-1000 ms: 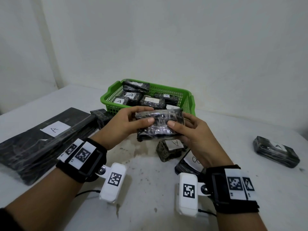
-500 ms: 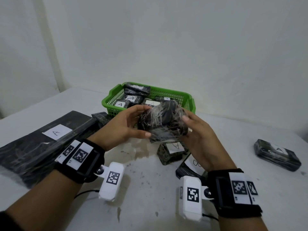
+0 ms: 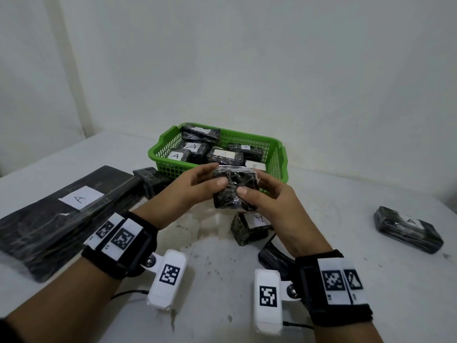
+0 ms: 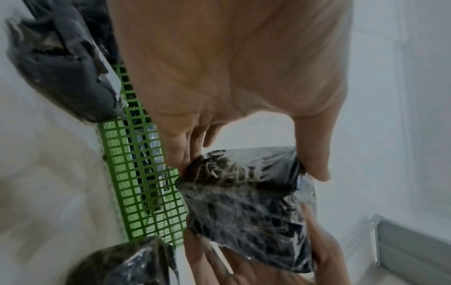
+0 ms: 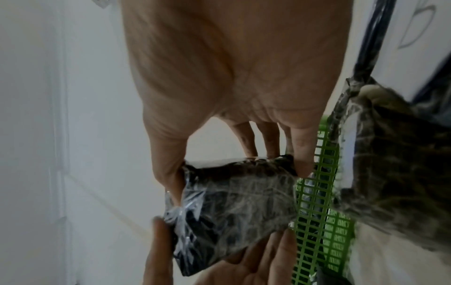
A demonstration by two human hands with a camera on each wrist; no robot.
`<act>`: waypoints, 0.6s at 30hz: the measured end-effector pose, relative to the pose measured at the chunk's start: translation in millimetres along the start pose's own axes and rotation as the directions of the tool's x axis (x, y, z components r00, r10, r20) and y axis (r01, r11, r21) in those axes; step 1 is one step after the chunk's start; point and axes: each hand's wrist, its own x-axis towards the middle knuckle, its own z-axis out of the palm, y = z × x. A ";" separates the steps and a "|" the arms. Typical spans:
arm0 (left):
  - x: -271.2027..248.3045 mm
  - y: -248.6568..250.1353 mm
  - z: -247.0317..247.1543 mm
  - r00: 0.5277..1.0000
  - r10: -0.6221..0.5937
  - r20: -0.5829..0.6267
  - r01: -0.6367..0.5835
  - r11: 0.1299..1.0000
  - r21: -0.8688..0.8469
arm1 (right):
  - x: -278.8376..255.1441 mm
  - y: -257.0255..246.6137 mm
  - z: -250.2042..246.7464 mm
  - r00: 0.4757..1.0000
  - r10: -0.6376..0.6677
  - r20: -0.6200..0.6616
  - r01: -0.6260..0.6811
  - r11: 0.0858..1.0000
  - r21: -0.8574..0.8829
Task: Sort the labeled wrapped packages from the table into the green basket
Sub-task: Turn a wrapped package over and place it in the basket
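Observation:
Both hands hold one dark plastic-wrapped package (image 3: 233, 189) in the air just in front of the green basket (image 3: 173, 167). My left hand (image 3: 197, 184) grips its left side with thumb on the near face; my right hand (image 3: 262, 196) grips the right side. No label shows on the face toward me. In the left wrist view the package (image 4: 249, 208) sits between thumb and fingers, beside the basket wall (image 4: 144, 192). The right wrist view shows the same package (image 5: 234, 198) pinched by my right thumb and fingers. The basket holds several labelled packages, most marked A and one marked B.
On the table below my hands lie a package marked A (image 3: 249, 226) and another dark one (image 3: 274, 256) partly hidden by my right wrist. A package marked A (image 3: 408, 229) lies far right. A large flat wrapped slab marked A (image 3: 61, 214) lies left, with a small package (image 3: 150, 179) beside the basket.
The package has been turned in my hands from lying wide and flat to standing more upright. Both hands stay in front of the basket, shifting their hold.

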 end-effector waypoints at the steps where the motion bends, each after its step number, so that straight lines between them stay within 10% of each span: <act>1: 0.9 -0.5 1.8 1.000 0.009 -0.019 -0.009 1.000 0.030 | 0.3 1.6 -0.7 1.000 0.007 0.013 -0.007 1.000 -0.010; 18: -6.0 6.0 7.3 0.998 0.028 0.050 -0.030 0.999 0.040 | -4.3 -4.8 2.1 0.999 0.041 -0.010 -0.041 0.999 0.004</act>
